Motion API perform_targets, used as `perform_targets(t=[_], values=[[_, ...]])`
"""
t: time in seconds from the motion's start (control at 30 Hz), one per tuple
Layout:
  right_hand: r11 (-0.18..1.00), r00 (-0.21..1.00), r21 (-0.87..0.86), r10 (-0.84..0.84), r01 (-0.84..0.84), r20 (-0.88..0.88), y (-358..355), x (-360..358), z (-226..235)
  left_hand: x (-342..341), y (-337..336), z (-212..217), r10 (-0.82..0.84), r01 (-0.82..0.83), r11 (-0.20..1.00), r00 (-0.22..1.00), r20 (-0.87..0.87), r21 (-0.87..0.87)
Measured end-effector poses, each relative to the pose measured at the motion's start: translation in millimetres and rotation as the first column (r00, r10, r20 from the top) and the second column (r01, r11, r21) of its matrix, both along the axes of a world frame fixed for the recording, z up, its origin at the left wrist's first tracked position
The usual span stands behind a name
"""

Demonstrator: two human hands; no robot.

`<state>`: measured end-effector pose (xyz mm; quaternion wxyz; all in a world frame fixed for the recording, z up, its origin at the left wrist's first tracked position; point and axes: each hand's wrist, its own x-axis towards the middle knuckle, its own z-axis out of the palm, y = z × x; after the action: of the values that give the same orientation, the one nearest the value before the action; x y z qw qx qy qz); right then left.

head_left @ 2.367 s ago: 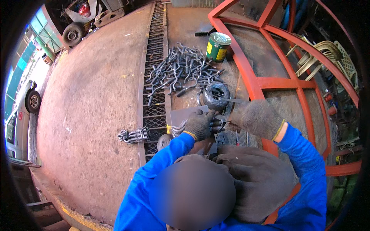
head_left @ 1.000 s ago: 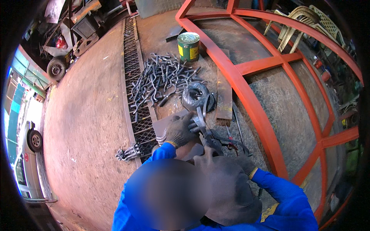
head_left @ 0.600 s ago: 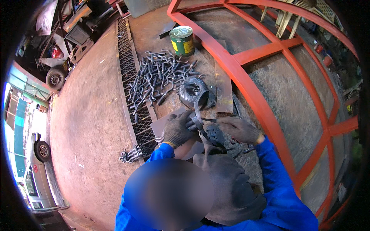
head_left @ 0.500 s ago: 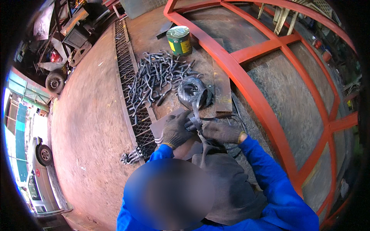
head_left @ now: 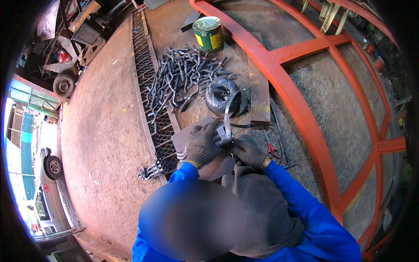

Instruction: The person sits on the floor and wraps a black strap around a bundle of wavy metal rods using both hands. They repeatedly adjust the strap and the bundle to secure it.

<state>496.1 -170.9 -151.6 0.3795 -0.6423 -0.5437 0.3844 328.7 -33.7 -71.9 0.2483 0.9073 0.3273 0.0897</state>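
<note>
My left hand [head_left: 202,145], in a dark knit glove, is closed around a small bundle of bent metal rods [head_left: 224,136]. Silvery rod ends stick out on its left side. A black plastic strip [head_left: 227,118] runs down to the bundle from a coiled black plastic roll [head_left: 217,103]. Right against the bundle, my gloved right hand [head_left: 250,151] has its fingers curled in a pinch; what lies between them is hidden. Red-handled scissors [head_left: 273,151] lie just right of it.
A heap of dark bent rods [head_left: 183,78] spreads over the floor and a metal grating [head_left: 146,65]. Behind it stands a green and yellow can [head_left: 207,35]. Another rod bundle [head_left: 152,170] rests at the left. A red steel frame [head_left: 297,107] curves along the right.
My right hand has moved left, close to the bundle, and its fingers have curled in. The scissors have come into sight beside it. The whole view has shifted slightly.
</note>
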Motion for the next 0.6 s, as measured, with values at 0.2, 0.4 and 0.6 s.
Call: perform_targets(t=[0.2,0.4,0.6], values=[[0.983,0.995,-0.161,-0.078,0.087,0.062,-4,-8,-36,4,3,-4,-0.013,0.011,0.999,0.998,-0.067,-0.031],[0.998,0.995,-0.046,0.039,-0.035,0.091,-24,1,17,0,3,-1,0.009,-0.012,0.998,0.999,-0.052,-0.062],[0.987,0.988,-0.119,0.12,-0.109,0.093,-31,11,48,4,2,5,0.036,-0.046,0.997,0.989,-0.145,-0.069]])
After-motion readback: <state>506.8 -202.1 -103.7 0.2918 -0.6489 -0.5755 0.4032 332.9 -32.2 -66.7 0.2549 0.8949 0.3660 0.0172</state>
